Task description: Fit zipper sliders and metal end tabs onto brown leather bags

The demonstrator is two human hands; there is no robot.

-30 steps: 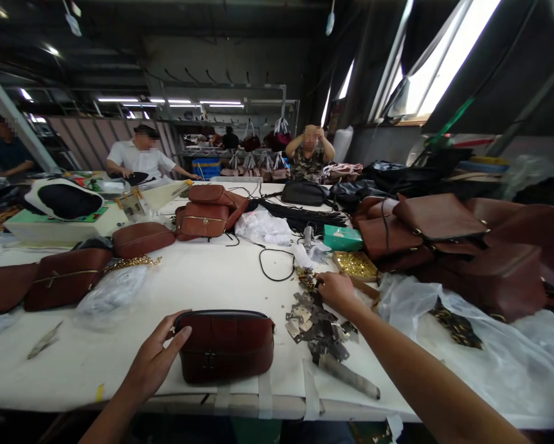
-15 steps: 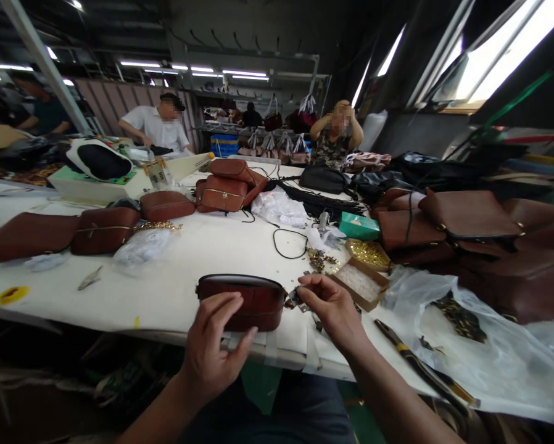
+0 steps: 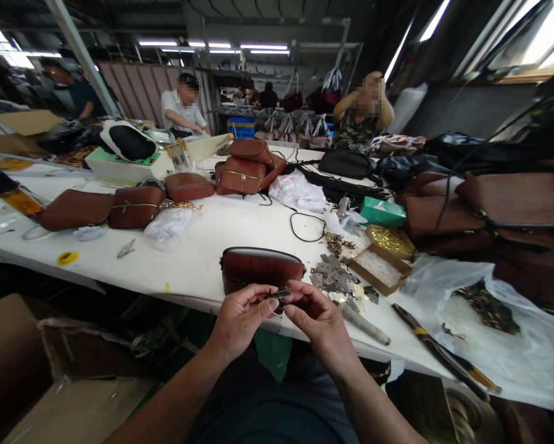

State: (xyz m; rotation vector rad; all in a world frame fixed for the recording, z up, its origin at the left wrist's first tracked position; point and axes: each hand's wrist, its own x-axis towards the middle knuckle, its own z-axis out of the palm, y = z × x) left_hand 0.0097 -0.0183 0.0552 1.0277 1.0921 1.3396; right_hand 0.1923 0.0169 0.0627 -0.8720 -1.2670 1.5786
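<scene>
My left hand (image 3: 240,317) and my right hand (image 3: 316,317) meet in front of the table edge, both pinching one small dark metal piece (image 3: 279,294) between their fingertips. Just behind them a dark red leather bag (image 3: 261,268) stands on the white table (image 3: 203,246). A heap of small flat metal plates (image 3: 339,283) lies to the right of the bag, close to my right hand.
Brown bags (image 3: 133,206) line the left side and a pile of larger brown bags (image 3: 490,216) fills the right. An open box with gold fittings (image 3: 390,240), pliers (image 3: 438,351), a grey rod (image 3: 364,324) and clear plastic (image 3: 490,333) lie right. Other people sit at the far end.
My right hand left the heap of plates and came back with a small piece. My left hand let go of the red bag. Both hands now meet on the piece before the table edge.
</scene>
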